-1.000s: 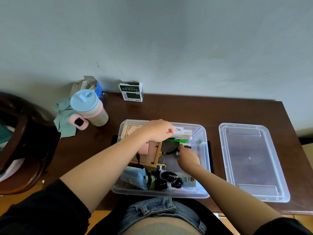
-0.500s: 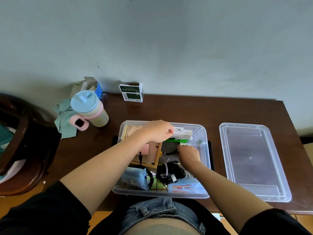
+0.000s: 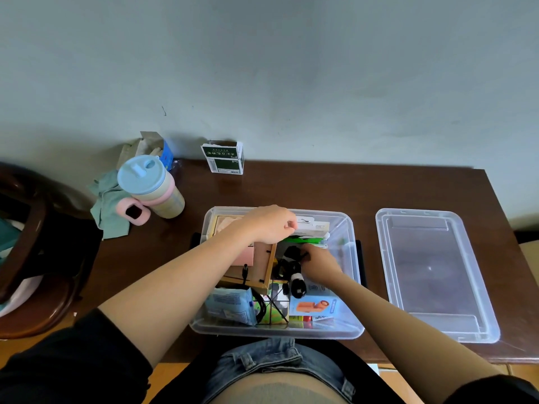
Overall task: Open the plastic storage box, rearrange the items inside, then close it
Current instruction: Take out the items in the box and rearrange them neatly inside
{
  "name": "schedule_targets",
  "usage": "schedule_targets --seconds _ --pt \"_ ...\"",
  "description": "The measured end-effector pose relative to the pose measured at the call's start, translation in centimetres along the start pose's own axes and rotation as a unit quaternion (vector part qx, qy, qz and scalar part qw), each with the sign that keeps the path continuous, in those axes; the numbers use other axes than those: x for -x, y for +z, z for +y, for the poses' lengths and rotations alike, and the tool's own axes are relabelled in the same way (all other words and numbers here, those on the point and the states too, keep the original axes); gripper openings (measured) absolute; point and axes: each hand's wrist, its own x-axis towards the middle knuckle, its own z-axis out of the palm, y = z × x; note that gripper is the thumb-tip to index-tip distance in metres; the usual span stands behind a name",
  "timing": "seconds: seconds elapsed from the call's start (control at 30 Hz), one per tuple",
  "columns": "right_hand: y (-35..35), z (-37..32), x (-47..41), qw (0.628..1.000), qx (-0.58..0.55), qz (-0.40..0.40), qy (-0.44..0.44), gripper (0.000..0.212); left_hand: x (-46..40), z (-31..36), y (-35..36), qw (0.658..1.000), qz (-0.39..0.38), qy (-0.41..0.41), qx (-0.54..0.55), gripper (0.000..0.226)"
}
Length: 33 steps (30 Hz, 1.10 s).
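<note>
- Both hands work inside the box [image 3: 348, 290], mid-table: left hand [image 3: 269, 224] pinches a white carton [image 3: 313, 227] at the far wall; right hand [image 3: 319, 262] grips a black cable bundle [image 3: 291, 265].
- Risk, I judge: the cable could snag the wooden tray [image 3: 262, 268] and drag neighbours.
- Room: tight inside; bare floor only at right. Lid [image 3: 431, 272] lies right, apart.

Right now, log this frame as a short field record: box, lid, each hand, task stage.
box: clear storage box, open, items inside
lid: clear lid flat on the table, right of the box, apart from it
left hand: left hand holds a white carton at the far end
right hand: right hand grips a black cable bundle
stage: rearranging, not yet closed
</note>
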Motion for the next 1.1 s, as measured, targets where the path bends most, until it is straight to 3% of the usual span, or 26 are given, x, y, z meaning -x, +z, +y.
schedule_targets --seconds 0.2,0.37,0.53,0.73,0.83,0.97,1.0,1.03,1.1 --pt "0.3 -1.2 -0.3 0.948 -0.296 -0.089 0.075 0.040 0.0 0.1 0.0 1.000 -0.003 0.000 -0.006 0.028" --pt "0.9 -1.3 0.0 0.971 -0.218 -0.096 0.026 0.047 0.3 0.3 -0.2 1.000 -0.014 -0.002 -0.013 0.030" --pt "-0.3 -0.8 1.7 0.986 -0.118 -0.110 -0.029 0.021 0.7 0.2 -0.3 0.999 -0.009 0.006 -0.031 0.031" --pt "-3.7 -0.3 5.0 0.972 -0.164 -0.139 -0.092 0.020 1.3 0.2 0.1 0.996 -0.002 0.028 -0.080 0.032" --pt "-4.2 -0.4 6.4 0.954 -0.183 -0.218 -0.089 0.024 1.5 0.8 0.4 0.995 -0.004 0.046 -0.090 0.030" --pt "-4.3 -0.4 7.7 0.868 -0.350 -0.351 -0.012 0.027 1.8 2.5 1.1 0.994 -0.020 0.083 -0.067 0.030" --pt "-4.4 -0.5 7.8 0.868 -0.354 -0.349 -0.002 0.028 1.9 2.9 1.4 0.994 -0.027 0.088 -0.057 0.029" --pt "-4.6 -0.7 7.8 0.893 -0.313 -0.323 -0.008 0.029 1.8 3.4 1.7 0.994 -0.040 0.090 -0.047 0.029" --pt "-5.4 -0.9 7.4 0.965 -0.128 -0.222 -0.063 0.031 1.7 4.2 2.4 0.992 -0.084 0.085 -0.032 0.026"
